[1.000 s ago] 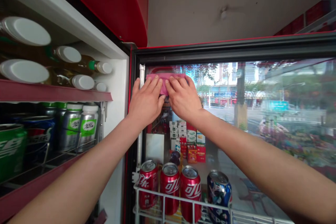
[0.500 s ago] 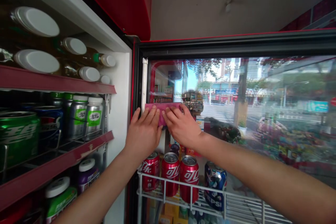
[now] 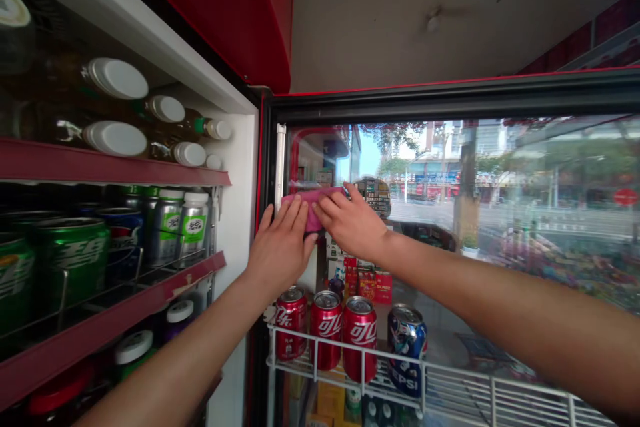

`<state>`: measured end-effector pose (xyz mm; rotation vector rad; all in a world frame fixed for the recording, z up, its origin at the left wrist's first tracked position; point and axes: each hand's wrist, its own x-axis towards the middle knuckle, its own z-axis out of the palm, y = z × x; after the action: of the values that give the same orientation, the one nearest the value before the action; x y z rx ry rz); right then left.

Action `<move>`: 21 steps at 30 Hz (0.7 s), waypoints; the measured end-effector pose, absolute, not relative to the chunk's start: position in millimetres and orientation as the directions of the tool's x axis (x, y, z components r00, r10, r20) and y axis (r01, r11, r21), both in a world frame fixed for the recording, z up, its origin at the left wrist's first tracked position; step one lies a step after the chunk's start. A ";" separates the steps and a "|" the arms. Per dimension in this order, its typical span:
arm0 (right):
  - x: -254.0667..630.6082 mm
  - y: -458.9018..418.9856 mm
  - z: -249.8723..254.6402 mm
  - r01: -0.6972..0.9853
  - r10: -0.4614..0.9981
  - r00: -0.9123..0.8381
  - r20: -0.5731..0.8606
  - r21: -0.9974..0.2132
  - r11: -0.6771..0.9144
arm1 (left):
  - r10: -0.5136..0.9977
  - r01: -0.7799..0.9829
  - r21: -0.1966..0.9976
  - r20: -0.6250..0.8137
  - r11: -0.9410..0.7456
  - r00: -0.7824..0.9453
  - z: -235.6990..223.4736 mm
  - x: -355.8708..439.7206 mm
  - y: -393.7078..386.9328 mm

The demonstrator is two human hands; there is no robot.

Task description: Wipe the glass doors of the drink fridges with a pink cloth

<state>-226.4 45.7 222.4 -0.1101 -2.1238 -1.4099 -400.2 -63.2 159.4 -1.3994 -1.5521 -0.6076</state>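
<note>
A folded pink cloth (image 3: 313, 219) lies against the inside of the open cooler's glass door (image 3: 425, 167), near its hinge-side edge. My left hand (image 3: 281, 245) presses the cloth's left part, fingers pointing up along it and thumb at its lower edge. Beside it, my right hand (image 3: 354, 221) grips the cloth's right part with bent fingers. The white strip (image 3: 281, 163) on the door frame is just left of the cloth. Below my hands, red cola cans (image 3: 326, 330) and a blue Pepsi can (image 3: 407, 350) stand in the door rack.
The white wire rack (image 3: 460, 380) crosses the door under my forearms. To the left, cooler shelves (image 3: 115, 163) hold bottles with white caps (image 3: 117, 78) and green cans (image 3: 73, 257). The door's black frame (image 3: 400, 101) runs above. A street shows through the glass.
The camera view has shifted slightly, bringing more of the left shelves into sight. Both hands stay on the cloth at about the same spot, and its right end now tilts up a little.
</note>
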 end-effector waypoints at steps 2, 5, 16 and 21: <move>-230.7 42.4 256.4 0.443 -0.213 -0.795 0.568 0.784 0.435 | 0.461 0.948 -0.213 0.884 0.236 0.084 201.5 -402.0 -58.3; -240.8 37.3 301.9 0.542 -0.173 -0.724 0.668 0.706 0.456 | 0.426 0.950 -0.222 0.898 0.220 0.111 262.2 -405.4 -51.8; -262.2 44.7 265.3 0.502 -0.229 -0.665 0.711 0.652 0.567 | 0.374 0.967 -0.215 0.915 0.134 0.151 241.4 -417.4 -54.3; -248.8 42.8 218.1 0.438 -0.216 -0.729 0.649 0.685 0.582 | 0.394 0.964 -0.214 0.909 0.159 0.136 185.3 -413.8 -61.3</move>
<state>-248.8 42.8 218.1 -0.1761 -2.0929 -1.1648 -413.8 -61.3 185.3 -1.4076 -1.4309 -0.7168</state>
